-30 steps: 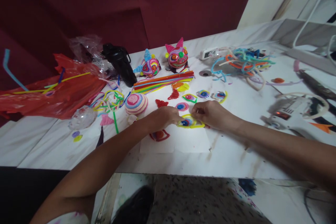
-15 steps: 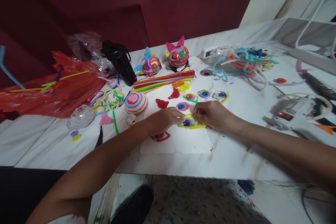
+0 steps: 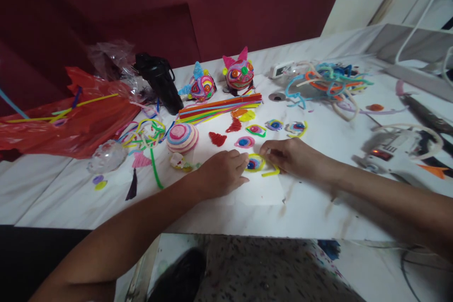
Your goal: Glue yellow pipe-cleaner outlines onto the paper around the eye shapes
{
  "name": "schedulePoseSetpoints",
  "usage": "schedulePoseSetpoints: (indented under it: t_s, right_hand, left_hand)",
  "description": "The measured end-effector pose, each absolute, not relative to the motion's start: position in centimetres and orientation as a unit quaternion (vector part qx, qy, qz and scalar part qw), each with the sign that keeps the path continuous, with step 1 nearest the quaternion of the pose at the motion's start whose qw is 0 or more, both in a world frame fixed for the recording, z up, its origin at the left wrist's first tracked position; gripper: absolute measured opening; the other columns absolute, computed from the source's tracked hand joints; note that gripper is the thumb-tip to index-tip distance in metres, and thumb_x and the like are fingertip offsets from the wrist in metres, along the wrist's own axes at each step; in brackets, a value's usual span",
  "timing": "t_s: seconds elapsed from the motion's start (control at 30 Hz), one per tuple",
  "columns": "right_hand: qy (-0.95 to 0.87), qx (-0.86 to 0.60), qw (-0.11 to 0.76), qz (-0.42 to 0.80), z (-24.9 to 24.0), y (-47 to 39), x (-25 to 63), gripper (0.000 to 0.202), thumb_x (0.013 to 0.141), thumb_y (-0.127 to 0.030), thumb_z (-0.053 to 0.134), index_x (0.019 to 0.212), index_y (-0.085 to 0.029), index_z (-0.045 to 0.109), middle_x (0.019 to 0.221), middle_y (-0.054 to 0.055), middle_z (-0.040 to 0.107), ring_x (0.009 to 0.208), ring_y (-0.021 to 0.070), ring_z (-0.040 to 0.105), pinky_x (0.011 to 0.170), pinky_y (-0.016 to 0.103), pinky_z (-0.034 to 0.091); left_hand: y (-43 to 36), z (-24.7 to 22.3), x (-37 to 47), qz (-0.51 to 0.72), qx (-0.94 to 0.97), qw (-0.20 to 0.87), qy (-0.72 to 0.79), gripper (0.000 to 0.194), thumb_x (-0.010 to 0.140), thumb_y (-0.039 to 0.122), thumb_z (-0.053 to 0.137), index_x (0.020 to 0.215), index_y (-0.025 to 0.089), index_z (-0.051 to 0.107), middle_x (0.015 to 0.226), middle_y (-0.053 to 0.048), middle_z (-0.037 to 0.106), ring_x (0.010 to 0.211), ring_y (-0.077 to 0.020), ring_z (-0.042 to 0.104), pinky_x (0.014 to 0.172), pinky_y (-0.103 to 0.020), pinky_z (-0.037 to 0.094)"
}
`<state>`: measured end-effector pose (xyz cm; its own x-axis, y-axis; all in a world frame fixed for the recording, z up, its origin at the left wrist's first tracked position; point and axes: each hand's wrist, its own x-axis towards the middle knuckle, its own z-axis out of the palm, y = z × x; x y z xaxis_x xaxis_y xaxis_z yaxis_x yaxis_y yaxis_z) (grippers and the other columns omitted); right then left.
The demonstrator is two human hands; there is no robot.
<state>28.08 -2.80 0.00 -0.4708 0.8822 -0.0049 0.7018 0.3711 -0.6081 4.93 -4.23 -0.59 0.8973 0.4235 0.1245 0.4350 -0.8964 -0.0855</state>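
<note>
An eye-shaped piece of coiled pipe cleaner (image 3: 254, 164), with a blue and red centre and a yellow outline, lies on white paper between my hands. My left hand (image 3: 222, 173) rests at its left end, fingers stretched and the thumb apart, fingertips touching or very near the edge. My right hand (image 3: 292, 155) is closed at the piece's right side, pinching the yellow pipe cleaner. A bent loose end of that yellow pipe cleaner (image 3: 271, 172) sticks out below the fingers. Just behind are more coiled eyes: a pink-rimmed one (image 3: 244, 142) and a green-rimmed one (image 3: 255, 130).
Behind lie a pipe cleaner bundle (image 3: 219, 108), a striped dome (image 3: 182, 138) and two decorated animal heads, one pink-eared (image 3: 239, 73). A black bottle (image 3: 159, 84) stands left. Tangled pipe cleaners (image 3: 329, 82) and a white device (image 3: 385, 153) are on the right.
My left hand has shifted slightly left and down, with its thumb now apart from the fingers. The yellow pipe cleaner's end has swung away from the eye's lower edge.
</note>
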Motion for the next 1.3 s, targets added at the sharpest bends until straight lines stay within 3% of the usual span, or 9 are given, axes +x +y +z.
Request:
schedulePoseSetpoints:
  t_s: [0.1, 0.27, 0.63, 0.8, 1.0, 1.3]
  right_hand:
    - [-0.833, -0.461, 0.161, 0.262, 0.0, -3.2, 28.8, 0.029, 0.082, -0.018, 0.045, 0.092, -0.021, 0.072, 0.049, -0.004, 0.057, 0.043, 0.0111, 0.048, 0.050, 0.024, 0.037]
    - [-0.869, -0.393, 0.186, 0.235, -0.2, -4.0, 29.5, 0.028, 0.083, -0.016, 0.047, 0.092, -0.021, 0.073, 0.079, 0.004, 0.070, 0.060, 0.0125, 0.059, 0.057, 0.024, 0.044]
    - [-0.928, -0.335, 0.164, 0.010, -1.0, -6.6, 29.3, 0.026, 0.093, -0.015, 0.044, 0.096, -0.018, 0.070, 0.100, 0.010, 0.067, 0.080, 0.0185, 0.065, 0.064, 0.030, 0.053]
    - [-0.933, -0.330, 0.144, 0.008, -1.1, -6.6, 29.1, 0.028, 0.093, -0.012, 0.042, 0.097, -0.020, 0.068, 0.100, 0.009, 0.068, 0.088, 0.0198, 0.063, 0.070, 0.032, 0.054]
    - [-0.941, -0.308, 0.141, 0.015, -0.7, -5.5, 28.7, 0.028, 0.095, -0.017, 0.041, 0.097, -0.021, 0.068, 0.095, 0.008, 0.068, 0.087, 0.0192, 0.063, 0.069, 0.032, 0.052]
    - [-0.949, -0.253, 0.179, 0.055, -0.4, -3.5, 28.9, 0.028, 0.100, -0.027, 0.040, 0.104, -0.017, 0.066, 0.090, 0.008, 0.068, 0.079, 0.0154, 0.064, 0.067, 0.028, 0.051]
  left_hand:
    - [-4.2, -0.7, 4.9, -0.052, -0.973, 0.066, -0.214, 0.037, 0.092, 0.027, 0.056, 0.117, -0.001, 0.056, 0.123, -0.023, 0.060, 0.109, -0.0291, 0.057, 0.091, -0.042, 0.052]
    - [-4.3, -0.7, 4.9, -0.055, -0.972, 0.069, -0.216, 0.034, 0.093, 0.027, 0.054, 0.116, 0.001, 0.057, 0.121, -0.020, 0.061, 0.107, -0.0280, 0.058, 0.089, -0.041, 0.053]
    - [-4.0, -1.0, 4.9, -0.083, -0.973, 0.082, -0.197, 0.026, 0.093, 0.027, 0.056, 0.104, 0.004, 0.063, 0.117, -0.021, 0.063, 0.103, -0.0273, 0.060, 0.084, -0.040, 0.054]
    - [-4.1, -1.0, 4.9, -0.084, -0.972, 0.067, -0.210, 0.025, 0.091, 0.027, 0.060, 0.102, 0.005, 0.063, 0.113, -0.019, 0.063, 0.104, -0.0263, 0.059, 0.083, -0.040, 0.055]
    - [-4.2, -1.3, 4.9, -0.108, -0.970, 0.091, -0.200, 0.022, 0.091, 0.027, 0.060, 0.084, 0.008, 0.068, 0.112, -0.018, 0.064, 0.100, -0.0257, 0.060, 0.081, -0.040, 0.055]
    - [-4.0, -1.4, 4.8, -0.119, -0.968, 0.091, -0.203, 0.025, 0.091, 0.029, 0.058, 0.086, 0.008, 0.071, 0.118, -0.018, 0.065, 0.100, -0.0261, 0.061, 0.081, -0.039, 0.055]
